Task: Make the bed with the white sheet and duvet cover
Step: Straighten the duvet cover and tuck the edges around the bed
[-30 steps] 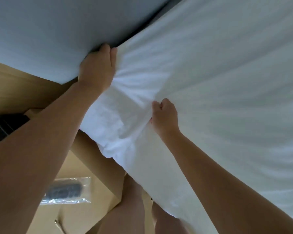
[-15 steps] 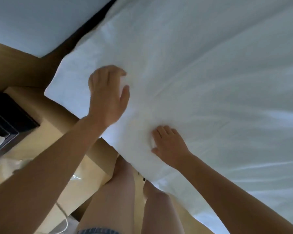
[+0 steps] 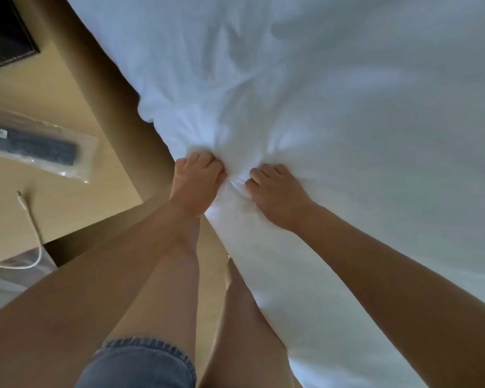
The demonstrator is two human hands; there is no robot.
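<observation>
The white sheet (image 3: 319, 121) is being bunched tight between the left hand (image 3: 198, 184) and right hand (image 3: 276, 196); next, pulling and smoothing is probably needed.

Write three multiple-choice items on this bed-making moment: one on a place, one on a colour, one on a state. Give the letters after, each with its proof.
1. Where does the black remote sealed in a clear plastic bag lie?
A. on the bed
B. on the light wooden bedside table, left of the bed
C. on the floor by the feet

2. What colour is the crumpled bedding?
A. white
B. grey striped
C. beige

3. How are the two bare hands set?
A. both flat and open
B. one raised clear of the bed
C. both closed on a bunch of cloth

Key: 1 B, the bagged remote rests on the tabletop beside a white cable. 2 A, the fabric is plain white all over. 3 C, the left hand and right hand curl their fingers into the fabric at the bed's near edge, close together, folds radiating from them.
</observation>
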